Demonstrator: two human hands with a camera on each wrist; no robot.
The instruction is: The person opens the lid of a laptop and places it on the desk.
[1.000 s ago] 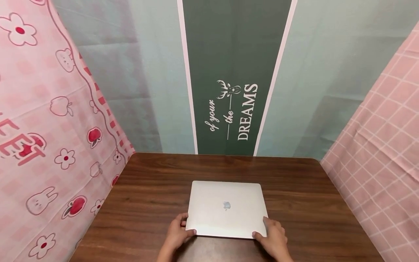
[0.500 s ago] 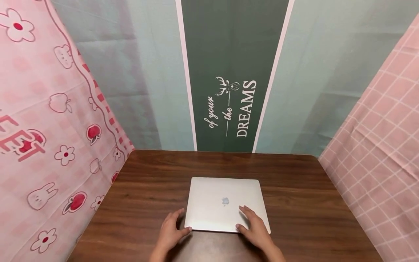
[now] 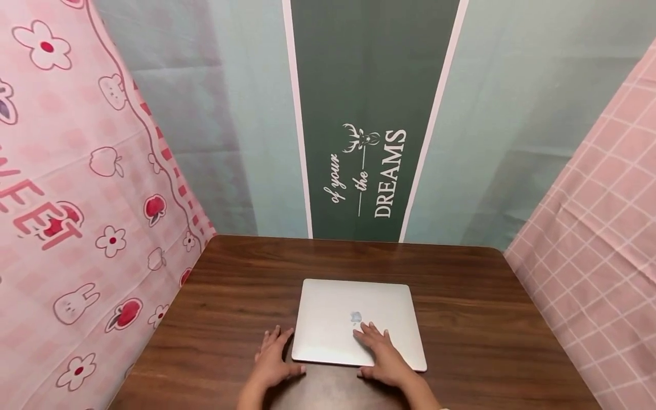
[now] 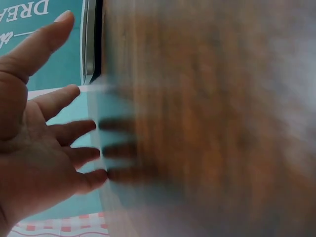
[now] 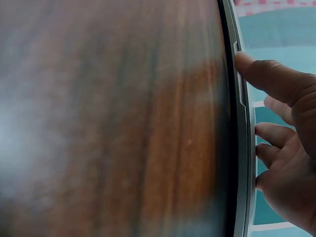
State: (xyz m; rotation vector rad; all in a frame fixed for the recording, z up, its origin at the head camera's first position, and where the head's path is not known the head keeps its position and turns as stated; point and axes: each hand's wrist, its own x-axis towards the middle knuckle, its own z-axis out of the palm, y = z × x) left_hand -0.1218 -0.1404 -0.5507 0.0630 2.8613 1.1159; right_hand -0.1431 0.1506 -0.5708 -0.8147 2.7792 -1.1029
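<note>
A closed silver laptop (image 3: 328,319) with an apple logo lies flat on the wooden table. Just off its front left corner is my left hand (image 3: 271,364), its fingers spread; in the left wrist view the fingertips (image 4: 94,175) meet the tabletop and the thumb is clear of the laptop's edge (image 4: 91,44). My right hand (image 3: 386,360) reaches over the front of the lid, right of centre. In the right wrist view its thumb (image 5: 269,76) is at the notch in the front edge (image 5: 242,148), while the extended fingers rest on the lid.
The dark brown table (image 3: 471,330) has rounded far corners. Behind it hangs a green and teal cloth (image 3: 359,85) with white lettering. A pink printed cloth (image 3: 77,199) closes the left side, and a pink checked cloth (image 3: 605,228) the right.
Both hands held the laptop's front corners a second ago. My right hand has since slid left to the notch and over the lid. My left hand has let go, its fingers spreading beside the corner.
</note>
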